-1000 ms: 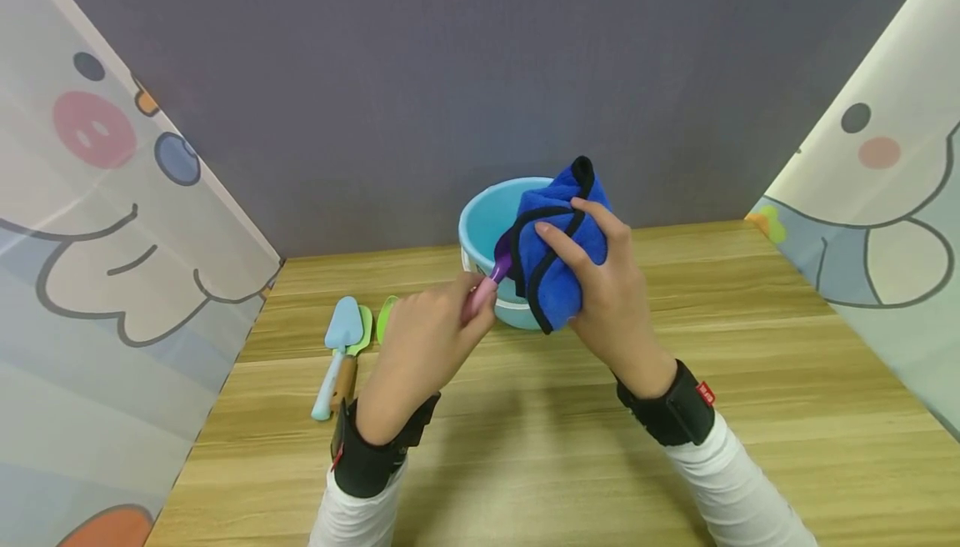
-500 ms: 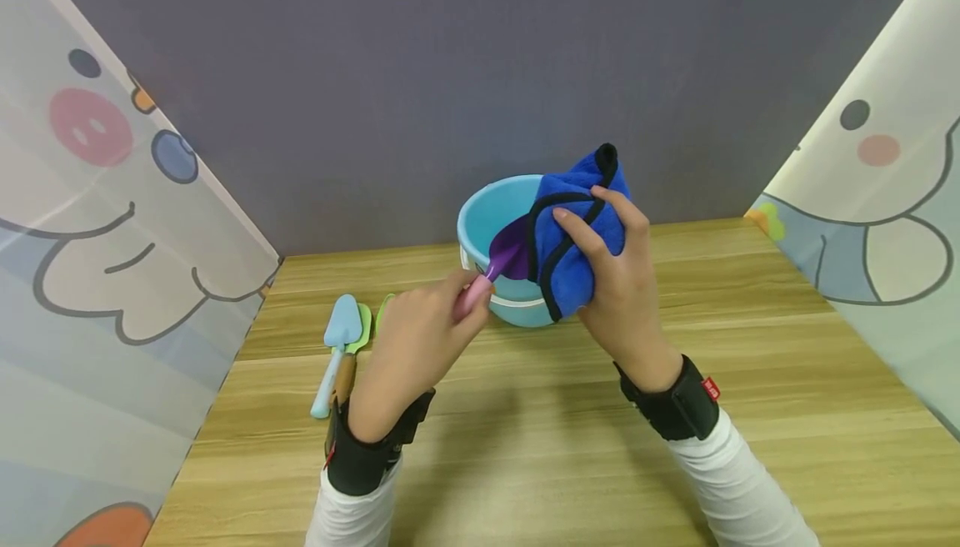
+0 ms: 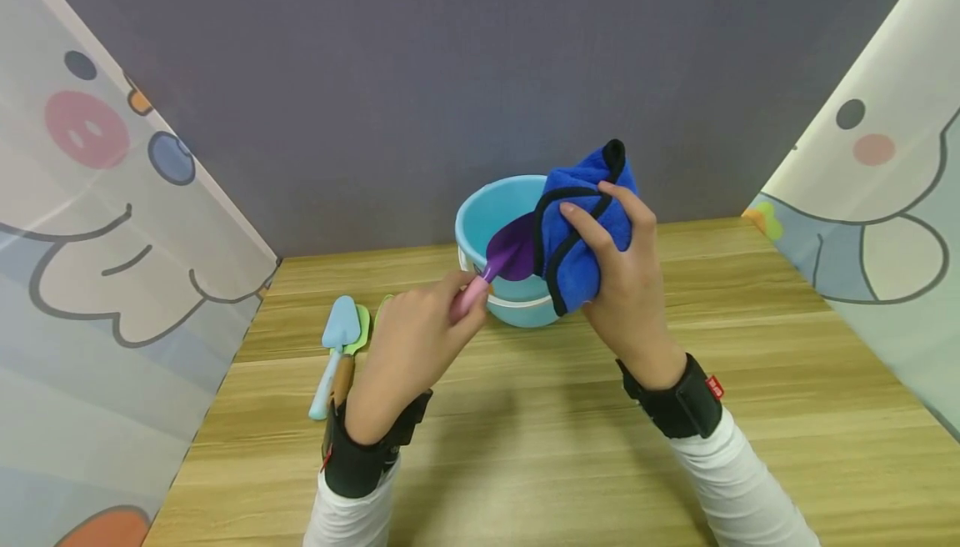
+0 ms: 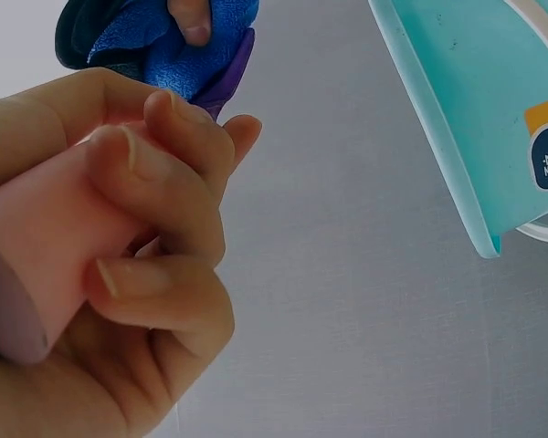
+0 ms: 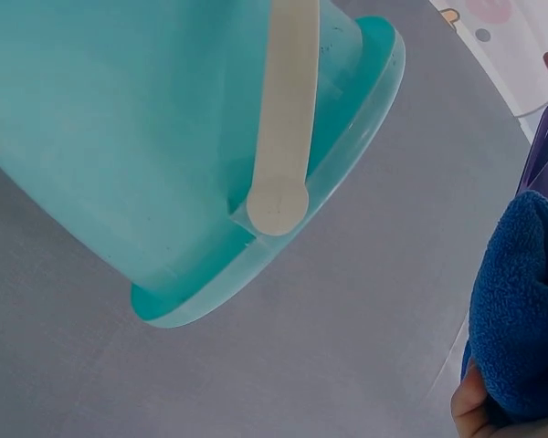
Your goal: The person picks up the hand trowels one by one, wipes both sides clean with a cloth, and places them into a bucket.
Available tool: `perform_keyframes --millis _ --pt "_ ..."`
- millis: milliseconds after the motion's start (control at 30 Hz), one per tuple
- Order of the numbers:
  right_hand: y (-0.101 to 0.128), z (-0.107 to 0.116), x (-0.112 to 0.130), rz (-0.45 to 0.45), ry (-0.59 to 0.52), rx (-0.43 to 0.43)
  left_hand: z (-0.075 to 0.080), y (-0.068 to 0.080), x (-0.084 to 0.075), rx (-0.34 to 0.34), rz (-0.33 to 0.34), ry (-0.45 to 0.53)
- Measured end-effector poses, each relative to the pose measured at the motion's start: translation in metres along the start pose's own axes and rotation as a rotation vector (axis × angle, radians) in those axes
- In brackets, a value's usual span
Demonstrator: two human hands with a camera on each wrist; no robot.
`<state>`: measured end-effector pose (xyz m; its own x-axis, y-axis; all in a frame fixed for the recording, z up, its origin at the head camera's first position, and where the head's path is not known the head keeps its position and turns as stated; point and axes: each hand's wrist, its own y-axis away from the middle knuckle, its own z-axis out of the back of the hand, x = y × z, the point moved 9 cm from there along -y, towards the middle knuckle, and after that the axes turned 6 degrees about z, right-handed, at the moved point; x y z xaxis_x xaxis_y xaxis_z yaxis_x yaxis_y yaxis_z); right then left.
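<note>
Since a second ago our right hand (image 3: 626, 272) has drawn the blue cloth (image 3: 581, 234) rightward, baring more of the purple blade (image 3: 512, 251); the toy shovel hangs above the teal bucket (image 3: 487, 213); our left hand (image 3: 408, 347) grips its pink handle (image 4: 46, 255) firmly; we judge it light, stiff, smooth plastic, best held at the handle; the cloth is soft, bunched in curled fingers.

Two forearms in white sleeves with black wrist straps reach toward twelve o'clock. The left hand (image 3: 408, 347), fingers curled tight, points toward one o'clock. The right hand (image 3: 626, 288), at three o'clock of it, also grips, thumb forward.
</note>
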<state>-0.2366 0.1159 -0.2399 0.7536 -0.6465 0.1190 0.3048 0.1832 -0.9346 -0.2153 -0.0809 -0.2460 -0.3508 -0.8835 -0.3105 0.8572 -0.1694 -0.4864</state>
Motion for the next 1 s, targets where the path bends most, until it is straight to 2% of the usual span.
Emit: perform_keyframes --millis 500,1000 --pt "0.0005 0.0026 -0.0046 -0.011 -0.006 -0.004 -0.0029 0.0005 0.0025 0.022 0.024 0.000" --pt "-0.0016 0.0061 -0.0020 0.005 0.029 -0.017 -0.0033 0.0010 0.0021 0.035 0.044 -0.042"
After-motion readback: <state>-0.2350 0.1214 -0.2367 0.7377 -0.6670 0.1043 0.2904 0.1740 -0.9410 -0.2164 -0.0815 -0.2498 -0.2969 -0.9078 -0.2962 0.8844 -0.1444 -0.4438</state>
